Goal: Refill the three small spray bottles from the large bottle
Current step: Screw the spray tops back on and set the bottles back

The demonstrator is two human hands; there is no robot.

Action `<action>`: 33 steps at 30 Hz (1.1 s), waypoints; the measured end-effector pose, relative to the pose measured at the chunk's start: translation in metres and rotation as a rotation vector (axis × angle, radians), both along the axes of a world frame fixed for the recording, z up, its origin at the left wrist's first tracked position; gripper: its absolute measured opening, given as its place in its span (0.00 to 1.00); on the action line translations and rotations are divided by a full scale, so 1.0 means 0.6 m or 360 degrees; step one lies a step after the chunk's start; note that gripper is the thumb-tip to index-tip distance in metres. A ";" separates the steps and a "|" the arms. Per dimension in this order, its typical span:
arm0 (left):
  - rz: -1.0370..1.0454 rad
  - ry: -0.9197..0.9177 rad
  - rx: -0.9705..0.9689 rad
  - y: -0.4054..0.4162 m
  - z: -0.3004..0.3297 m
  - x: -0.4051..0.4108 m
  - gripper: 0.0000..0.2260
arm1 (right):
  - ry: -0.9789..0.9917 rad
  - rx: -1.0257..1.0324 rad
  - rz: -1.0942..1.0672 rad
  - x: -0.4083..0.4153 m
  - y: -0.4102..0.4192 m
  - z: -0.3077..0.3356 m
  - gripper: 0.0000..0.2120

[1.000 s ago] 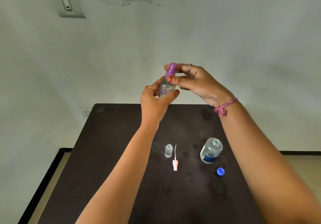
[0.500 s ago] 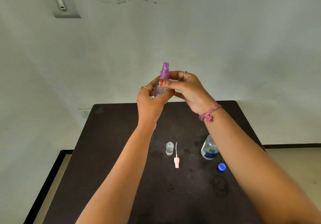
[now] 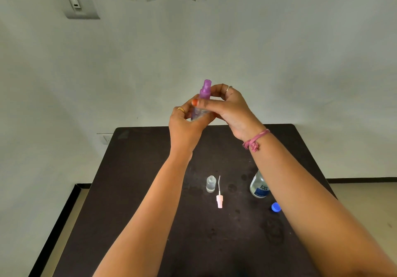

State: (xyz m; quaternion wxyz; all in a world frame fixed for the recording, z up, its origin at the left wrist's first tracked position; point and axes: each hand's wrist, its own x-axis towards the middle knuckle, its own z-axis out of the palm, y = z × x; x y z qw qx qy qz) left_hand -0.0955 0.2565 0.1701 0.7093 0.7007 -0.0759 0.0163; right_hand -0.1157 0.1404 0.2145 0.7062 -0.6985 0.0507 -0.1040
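Above the far part of the dark table (image 3: 133, 190) I hold a small clear spray bottle (image 3: 198, 113) with a purple spray top (image 3: 205, 89). My left hand (image 3: 185, 126) wraps the bottle's body. My right hand (image 3: 227, 109) pinches the purple top at its collar with thumb and fingers. On the table stands a second small clear bottle (image 3: 211, 184), uncapped, with its pink spray head and tube (image 3: 219, 197) lying beside it. The large clear bottle (image 3: 258, 187) with a blue label stands uncapped, partly behind my right forearm. Its blue cap (image 3: 275, 207) lies near it.
A white wall rises just behind the table's far edge, with a switch plate (image 3: 80, 1) high on the left. Floor shows past the table's left and right edges. Damp spots mark the tabletop around the bottles.
Both hands have lowered slightly with the purple-topped bottle, which has come from tilted to nearly upright. My right hand's grip has shifted down around the top's collar. The things on the table have stayed put.
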 end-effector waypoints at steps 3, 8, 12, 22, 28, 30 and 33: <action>0.0021 0.0014 -0.0001 0.000 -0.003 0.005 0.21 | 0.0069 0.0037 0.0253 0.001 -0.002 0.000 0.27; 0.0014 0.0041 0.0011 0.001 -0.013 0.015 0.22 | 0.0032 0.0240 0.0025 0.013 0.013 -0.009 0.15; 0.0026 0.0071 0.0033 0.001 -0.021 0.022 0.19 | 0.0148 0.0212 0.0131 0.031 0.016 -0.012 0.19; 0.0031 0.0080 0.0106 0.007 -0.032 0.044 0.18 | 0.0155 0.0119 0.0132 0.061 0.016 -0.026 0.23; 0.0064 0.0116 0.0074 0.011 -0.033 0.061 0.24 | 0.0099 0.0013 0.0351 0.072 0.005 -0.023 0.12; 0.0076 0.0110 0.0066 0.011 -0.033 0.070 0.24 | 0.0071 -0.0025 0.0238 0.082 0.014 -0.023 0.10; 0.0143 0.0082 0.0064 0.008 -0.037 0.086 0.23 | -0.0027 -0.0126 0.0010 0.099 0.032 -0.032 0.05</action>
